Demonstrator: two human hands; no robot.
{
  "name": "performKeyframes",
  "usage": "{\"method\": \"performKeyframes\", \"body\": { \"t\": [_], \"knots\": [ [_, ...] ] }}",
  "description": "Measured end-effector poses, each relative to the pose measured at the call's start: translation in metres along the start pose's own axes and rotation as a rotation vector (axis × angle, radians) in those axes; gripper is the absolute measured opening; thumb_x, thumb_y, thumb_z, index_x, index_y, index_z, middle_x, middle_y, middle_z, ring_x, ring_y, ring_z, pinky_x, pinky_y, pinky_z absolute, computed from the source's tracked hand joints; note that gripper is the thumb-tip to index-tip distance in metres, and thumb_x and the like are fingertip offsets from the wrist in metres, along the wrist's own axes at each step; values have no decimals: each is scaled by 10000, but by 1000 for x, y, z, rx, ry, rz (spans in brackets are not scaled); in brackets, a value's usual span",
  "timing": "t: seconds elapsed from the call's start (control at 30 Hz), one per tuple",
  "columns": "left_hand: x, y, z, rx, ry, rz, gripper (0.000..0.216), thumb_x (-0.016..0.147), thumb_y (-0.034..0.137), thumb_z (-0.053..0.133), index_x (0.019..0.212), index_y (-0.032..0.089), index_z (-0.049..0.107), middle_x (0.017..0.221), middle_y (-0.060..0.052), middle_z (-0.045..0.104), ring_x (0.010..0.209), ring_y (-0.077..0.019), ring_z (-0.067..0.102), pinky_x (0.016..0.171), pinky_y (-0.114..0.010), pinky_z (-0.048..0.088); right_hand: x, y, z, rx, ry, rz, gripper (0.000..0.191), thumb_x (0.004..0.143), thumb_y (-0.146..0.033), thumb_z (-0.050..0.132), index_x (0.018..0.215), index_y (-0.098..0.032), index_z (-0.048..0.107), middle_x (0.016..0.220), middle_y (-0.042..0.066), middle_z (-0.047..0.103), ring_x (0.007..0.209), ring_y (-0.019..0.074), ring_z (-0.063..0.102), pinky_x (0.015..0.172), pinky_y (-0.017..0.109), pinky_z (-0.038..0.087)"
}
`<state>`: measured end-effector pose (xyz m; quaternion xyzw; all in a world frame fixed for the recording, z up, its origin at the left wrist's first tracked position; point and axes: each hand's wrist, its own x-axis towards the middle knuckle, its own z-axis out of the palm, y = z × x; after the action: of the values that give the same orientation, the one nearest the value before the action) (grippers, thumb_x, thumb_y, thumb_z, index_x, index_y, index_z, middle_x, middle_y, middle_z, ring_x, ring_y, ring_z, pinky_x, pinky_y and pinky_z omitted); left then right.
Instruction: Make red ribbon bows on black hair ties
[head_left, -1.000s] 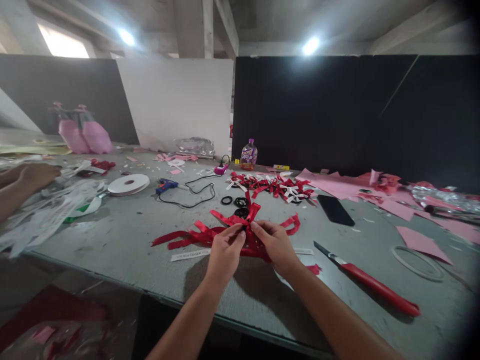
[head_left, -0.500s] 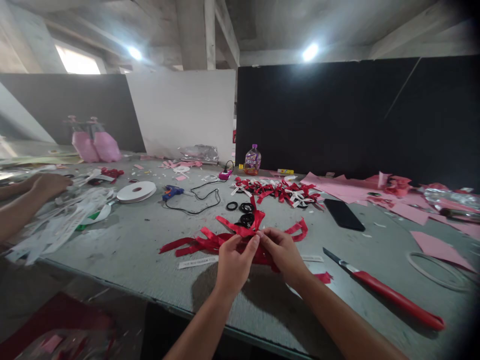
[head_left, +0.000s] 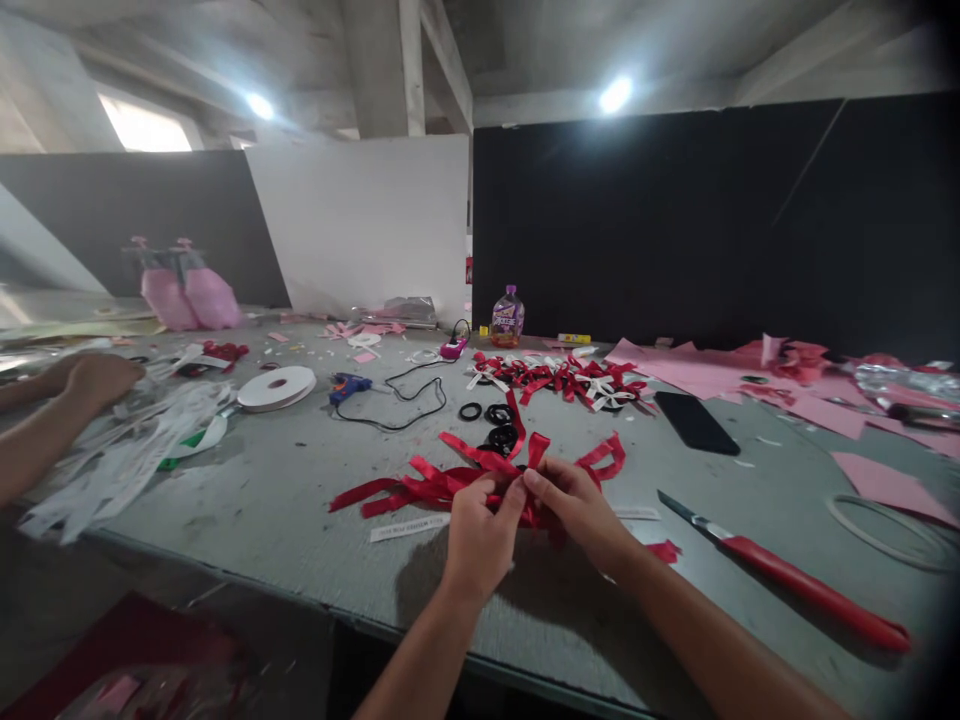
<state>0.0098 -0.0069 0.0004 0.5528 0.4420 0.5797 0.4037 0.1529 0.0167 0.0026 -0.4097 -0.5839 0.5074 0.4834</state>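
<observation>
My left hand (head_left: 484,525) and my right hand (head_left: 574,505) meet above the table's near side, fingertips pinched together on a red ribbon (head_left: 538,450). A loop of it rises between the fingers; the pinched part is mostly hidden. Beneath and behind my hands spreads a heap of red ribbon strips (head_left: 405,488). A white printed strip (head_left: 409,527) lies to the left of my left hand. Just beyond the heap are several black rings (head_left: 501,437). A pile of red and white ribbon bows (head_left: 555,375) lies farther back.
A red-handled knife (head_left: 817,592) and a black phone (head_left: 696,422) lie at right. Left of centre are a blue glue gun (head_left: 350,387) with its cord and a white ribbon roll (head_left: 276,387). Another person's hand (head_left: 101,380) works over white ribbons (head_left: 142,440) at far left.
The view has shifted slightly, so the table's things sit a little differently in the picture. Both hands stay pinched on the red ribbon, with only small finger movement.
</observation>
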Motion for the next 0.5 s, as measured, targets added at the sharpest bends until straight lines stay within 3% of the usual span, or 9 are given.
{"method": "performKeyframes", "body": {
  "t": [0.13, 0.27, 0.5],
  "knots": [
    [-1, -4, 1, -218, -29, -80, 171, 804, 301, 693, 831, 139, 740, 764, -55, 722, 730, -184, 648, 698, -263, 494, -2, 3, -3, -23, -7, -1, 402, 768, -568, 727, 764, -177, 632, 678, -4, 584, 588, 119, 490, 538, 249, 387],
    [0, -10, 4, -449, -10, -180, 193, 739, 305, 771, 821, 134, 732, 764, -46, 705, 715, -150, 613, 690, -244, 473, 0, 6, -10, -72, 78, -31, 407, 796, -597, 682, 799, -195, 619, 678, 0, 583, 583, 134, 503, 542, 270, 408],
    [5, -8, 0, -710, 113, -293, 278, 689, 371, 779, 791, 151, 645, 673, 9, 596, 625, -108, 529, 566, -215, 415, 26, 14, -64, -337, 447, -123, 516, 796, -743, 530, 763, -230, 573, 654, 20, 576, 612, 182, 477, 577, 324, 376]
  ]
}}
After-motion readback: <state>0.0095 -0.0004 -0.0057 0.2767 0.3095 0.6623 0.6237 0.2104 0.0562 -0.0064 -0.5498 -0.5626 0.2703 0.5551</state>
